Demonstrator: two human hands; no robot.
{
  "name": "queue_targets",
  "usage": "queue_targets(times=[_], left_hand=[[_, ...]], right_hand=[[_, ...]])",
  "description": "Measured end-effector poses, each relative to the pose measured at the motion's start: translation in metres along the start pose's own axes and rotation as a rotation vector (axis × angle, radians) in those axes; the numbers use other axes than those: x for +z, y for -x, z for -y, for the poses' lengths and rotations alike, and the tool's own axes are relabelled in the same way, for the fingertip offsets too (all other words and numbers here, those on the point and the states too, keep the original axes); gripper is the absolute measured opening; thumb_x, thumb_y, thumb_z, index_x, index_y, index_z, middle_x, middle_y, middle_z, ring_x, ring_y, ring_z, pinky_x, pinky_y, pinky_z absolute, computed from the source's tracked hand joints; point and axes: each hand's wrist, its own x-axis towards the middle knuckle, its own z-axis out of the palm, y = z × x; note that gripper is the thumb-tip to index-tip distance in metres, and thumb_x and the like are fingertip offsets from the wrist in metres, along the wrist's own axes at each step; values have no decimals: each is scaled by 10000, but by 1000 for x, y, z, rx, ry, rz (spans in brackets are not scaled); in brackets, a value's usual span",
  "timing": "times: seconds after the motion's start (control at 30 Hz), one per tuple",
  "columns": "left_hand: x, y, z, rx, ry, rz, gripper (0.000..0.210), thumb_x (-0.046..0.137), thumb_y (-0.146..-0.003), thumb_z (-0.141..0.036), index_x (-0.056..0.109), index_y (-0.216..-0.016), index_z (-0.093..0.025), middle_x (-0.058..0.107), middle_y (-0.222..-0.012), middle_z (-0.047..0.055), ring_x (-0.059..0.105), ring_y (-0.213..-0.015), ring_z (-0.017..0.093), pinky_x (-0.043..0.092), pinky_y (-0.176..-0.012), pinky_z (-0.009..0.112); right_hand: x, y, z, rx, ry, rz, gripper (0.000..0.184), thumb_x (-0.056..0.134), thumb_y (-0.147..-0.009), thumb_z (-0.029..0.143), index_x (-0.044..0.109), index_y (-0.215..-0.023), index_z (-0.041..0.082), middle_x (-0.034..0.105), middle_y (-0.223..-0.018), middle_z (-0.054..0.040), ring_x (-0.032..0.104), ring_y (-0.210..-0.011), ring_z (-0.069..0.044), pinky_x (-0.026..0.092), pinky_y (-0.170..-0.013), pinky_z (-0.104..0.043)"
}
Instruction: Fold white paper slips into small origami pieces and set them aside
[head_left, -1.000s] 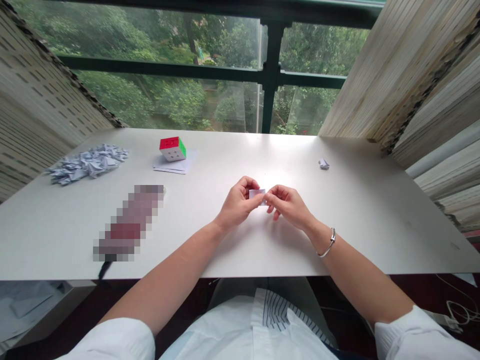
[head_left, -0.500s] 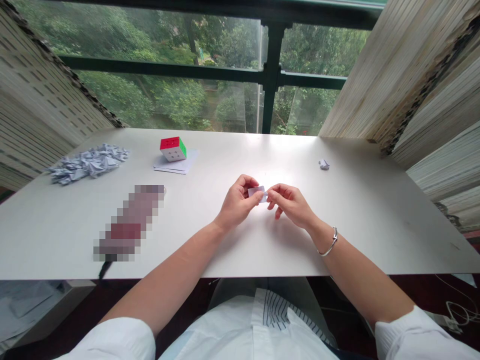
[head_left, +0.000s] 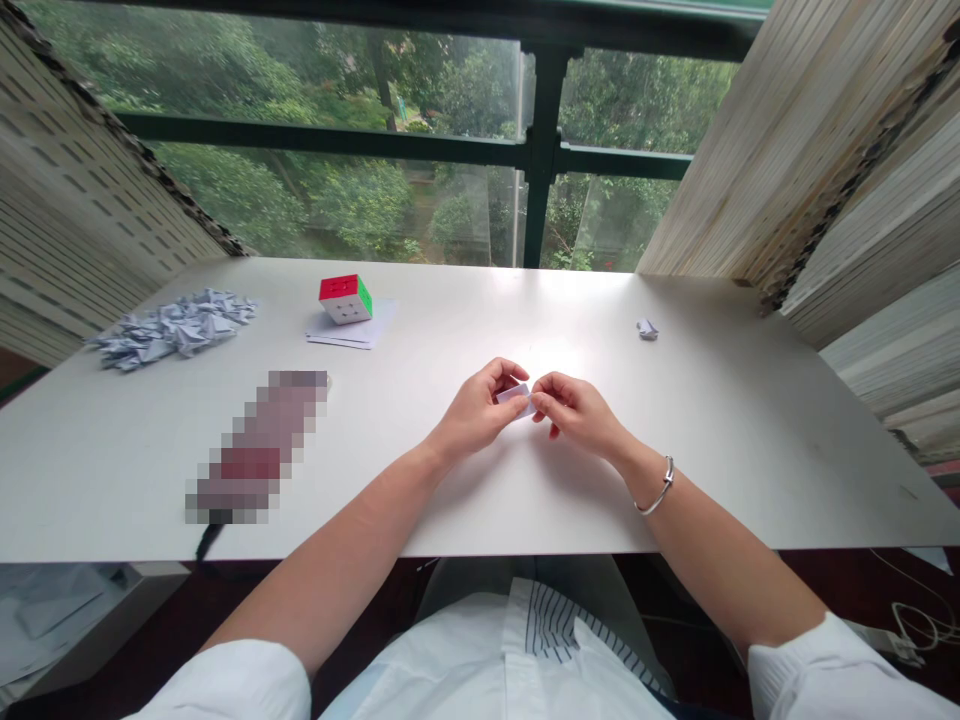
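A small folded piece of white paper (head_left: 516,397) is held above the middle of the white table. My left hand (head_left: 484,403) pinches it between thumb and fingers from the left. From the right, the thumb and forefinger of my right hand (head_left: 573,408) close on the paper's right end. The two hands nearly meet at the fingertips. Part of the paper lies hidden behind the fingers, so its full shape does not show.
On the white table (head_left: 720,430), a pile of folded paper pieces (head_left: 180,328) lies far left. A puzzle cube (head_left: 346,298) rests on flat paper sheets (head_left: 341,338). A pixelated oblong object (head_left: 259,450) lies nearer. One folded paper piece (head_left: 647,329) sits at the right.
Both hands have drawn slightly closer together and a little lower. The paper has tilted, and less of its right end shows between the fingers.
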Motion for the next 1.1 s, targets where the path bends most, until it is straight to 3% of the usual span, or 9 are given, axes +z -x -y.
queue_targets(times=[0.13,0.3,0.37,0.47,0.6,0.8,0.93,1.1], left_hand=[[2,0,-4,-41,68,-26,270,697,-746,-216,570,-981,-174,577,-779,-8,574,-693,109,445,-620,237],[1,1,-11,-188,34,-38,269,727,-715,-220,631,-956,-150,621,-747,14,580,-660,114,454,-600,240],[0,0,-12,-222,74,-33,231,735,-712,-238,649,-901,-138,643,-753,32,591,-655,122,475,-600,254],[-1,-2,-12,-240,182,-135,246,762,-685,-246,641,-869,-135,655,-744,33,608,-655,130,508,-605,267],[-2,-4,-11,-277,270,-224,277,773,-678,-229,601,-875,-139,668,-734,23,629,-639,127,540,-626,277],[-2,-2,-11,-262,293,-212,329,767,-698,-215,578,-959,-146,675,-739,16,642,-637,127,566,-659,299],[-2,-1,-11,-203,293,-185,415,763,-719,-244,583,-1086,-172,665,-762,-2,645,-651,121,572,-685,304],[-2,-2,-10,-151,291,-175,420,774,-711,-260,617,-1090,-168,637,-767,-4,623,-673,110,577,-688,292]], right_hand=[[-2,-1,-2,0,-63,31,153,566,-873,332,575,-868,179,589,-774,-19,637,-733,-156,520,-460,-211],[-1,-2,-5,-44,76,-21,152,553,-890,317,606,-859,177,615,-758,-25,622,-682,-143,501,-455,-209],[0,-2,-6,-119,160,-91,137,569,-891,301,627,-862,181,624,-746,-25,606,-659,-134,501,-485,-220],[-1,-2,-8,-328,293,-208,88,601,-889,270,649,-914,201,624,-809,-30,596,-679,-125,518,-581,-249],[-2,2,-9,-503,503,-162,117,595,-909,262,665,-1001,244,591,-901,-28,587,-663,-103,496,-593,-245],[-4,5,-8,-541,682,-126,148,584,-926,302,684,-1032,276,586,-920,-27,562,-641,-95,466,-573,-240],[-4,3,-11,-556,619,-177,150,579,-928,296,695,-1018,265,593,-882,-27,566,-653,-103,463,-574,-242],[-2,2,-9,-493,502,-174,158,583,-913,302,704,-1008,263,604,-862,-33,577,-660,-119,483,-580,-261]])
